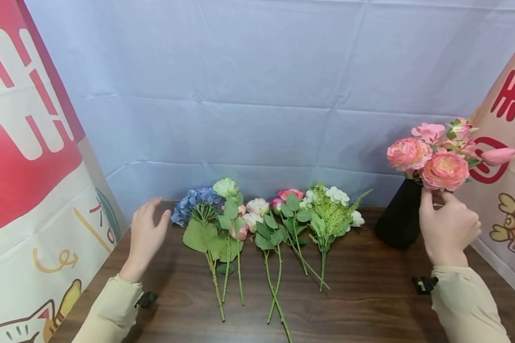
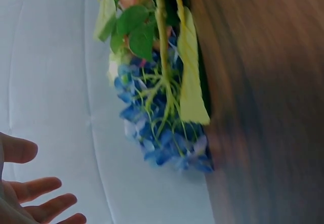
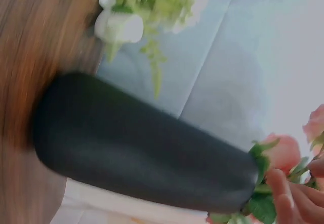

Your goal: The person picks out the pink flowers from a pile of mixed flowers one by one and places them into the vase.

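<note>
My right hand (image 1: 450, 228) is at the mouth of a black vase (image 1: 398, 214) on the right. Its thumb and fingers (image 3: 289, 198) pinch the pink flowers just under the blooms. Pink peony-like blooms (image 1: 445, 170) and a pink bud (image 1: 499, 156) stand above the vase mouth, their lower stems hidden inside it. My left hand (image 1: 148, 236) hovers with spread fingers left of a blue hydrangea (image 1: 197, 202), holding nothing. In the left wrist view the hydrangea (image 2: 167, 128) lies beyond the fingers, apart from them.
Several flower stems lie in a row on the brown wooden table (image 1: 356, 305): a pale green bloom (image 1: 225, 187), pale pink flowers (image 1: 256, 207), a deeper pink flower (image 1: 290, 194) and a white-and-green spray (image 1: 326, 216). A pale blue cloth (image 1: 249, 85) hangs behind; printed cloths flank both sides.
</note>
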`<state>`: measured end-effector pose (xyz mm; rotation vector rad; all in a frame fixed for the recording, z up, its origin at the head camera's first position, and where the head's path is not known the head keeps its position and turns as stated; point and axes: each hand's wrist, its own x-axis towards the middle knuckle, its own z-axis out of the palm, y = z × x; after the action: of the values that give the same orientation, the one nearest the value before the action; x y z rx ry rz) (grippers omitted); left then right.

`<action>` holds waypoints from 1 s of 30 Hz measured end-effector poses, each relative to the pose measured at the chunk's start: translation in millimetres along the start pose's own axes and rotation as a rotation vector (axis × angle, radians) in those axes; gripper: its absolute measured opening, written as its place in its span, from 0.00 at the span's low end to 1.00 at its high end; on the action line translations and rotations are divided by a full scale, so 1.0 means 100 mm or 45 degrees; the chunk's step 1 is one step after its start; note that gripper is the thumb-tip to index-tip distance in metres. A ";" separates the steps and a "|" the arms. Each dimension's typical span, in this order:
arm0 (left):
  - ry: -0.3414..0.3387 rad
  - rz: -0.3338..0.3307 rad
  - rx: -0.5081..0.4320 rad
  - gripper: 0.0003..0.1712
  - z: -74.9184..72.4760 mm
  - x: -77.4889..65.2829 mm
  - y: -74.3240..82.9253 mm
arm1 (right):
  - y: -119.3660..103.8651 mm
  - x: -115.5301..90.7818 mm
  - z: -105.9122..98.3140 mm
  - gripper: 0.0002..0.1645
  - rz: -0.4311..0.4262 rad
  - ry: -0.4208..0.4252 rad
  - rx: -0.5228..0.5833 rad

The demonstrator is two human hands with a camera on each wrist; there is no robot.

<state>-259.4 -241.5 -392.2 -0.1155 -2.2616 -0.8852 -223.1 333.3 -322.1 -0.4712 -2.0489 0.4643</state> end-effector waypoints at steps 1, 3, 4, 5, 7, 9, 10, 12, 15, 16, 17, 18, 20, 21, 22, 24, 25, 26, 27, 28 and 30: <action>-0.003 0.010 -0.009 0.24 0.02 0.01 0.03 | -0.02 -0.02 -0.01 0.29 0.011 -0.024 0.010; -0.011 0.022 -0.016 0.24 0.07 0.03 0.07 | -0.06 -0.07 -0.01 0.28 0.025 -0.067 0.029; -0.019 0.023 -0.020 0.24 0.10 0.03 0.10 | -0.09 -0.10 0.00 0.29 0.027 -0.091 0.039; -0.023 0.027 -0.022 0.24 0.12 0.04 0.12 | -0.11 -0.12 0.00 0.28 0.026 -0.104 0.047; -0.039 0.023 -0.026 0.23 0.17 0.05 0.17 | -0.16 -0.16 0.02 0.28 0.023 -0.131 0.060; -0.052 0.015 -0.039 0.23 0.21 0.06 0.22 | -0.21 -0.19 0.05 0.29 0.024 -0.170 0.070; -0.061 0.012 -0.047 0.23 0.23 0.07 0.24 | -0.23 -0.21 0.06 0.29 0.025 -0.186 0.076; -0.075 0.006 -0.061 0.23 0.27 0.08 0.28 | -0.27 -0.24 0.09 0.29 0.027 -0.211 0.084; -0.095 -0.002 -0.072 0.24 0.32 0.09 0.34 | -0.31 -0.29 0.14 0.28 0.015 -0.224 0.101; -0.100 -0.001 -0.075 0.24 0.33 0.10 0.36 | -0.32 -0.30 0.15 0.28 0.008 -0.225 0.106; -0.101 0.002 -0.076 0.24 0.35 0.10 0.38 | -0.33 -0.32 0.17 0.28 0.000 -0.225 0.108; -0.105 0.005 -0.079 0.24 0.36 0.11 0.41 | -0.34 -0.33 0.19 0.28 -0.008 -0.224 0.109; -0.111 0.016 -0.088 0.24 0.40 0.12 0.46 | -0.36 -0.35 0.22 0.28 -0.023 -0.223 0.114; -0.114 0.020 -0.091 0.24 0.42 0.12 0.48 | -0.37 -0.36 0.24 0.28 -0.028 -0.229 0.117; -0.118 0.021 -0.095 0.24 0.43 0.12 0.51 | -0.38 -0.37 0.26 0.28 -0.030 -0.239 0.116; -0.125 0.018 -0.107 0.25 0.48 0.12 0.57 | -0.39 -0.39 0.29 0.28 -0.035 -0.269 0.109; -0.127 0.013 -0.115 0.25 0.50 0.13 0.60 | -0.40 -0.40 0.30 0.28 -0.038 -0.291 0.105; -0.130 0.007 -0.125 0.25 0.52 0.13 0.63 | -0.41 -0.41 0.31 0.28 -0.041 -0.315 0.099; -0.136 0.003 -0.131 0.25 0.55 0.13 0.66 | -0.42 -0.42 0.33 0.28 -0.043 -0.341 0.091; -0.141 -0.005 -0.139 0.25 0.57 0.13 0.69 | -0.43 -0.43 0.34 0.29 -0.044 -0.366 0.084; -0.152 -0.016 -0.151 0.25 0.63 0.13 0.76 | -0.44 -0.45 0.37 0.29 -0.038 -0.417 0.073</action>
<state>-281.2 -146.4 -374.0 -0.2135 -2.3209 -1.0438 -240.0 268.6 -349.9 -0.3459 -2.3456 0.6129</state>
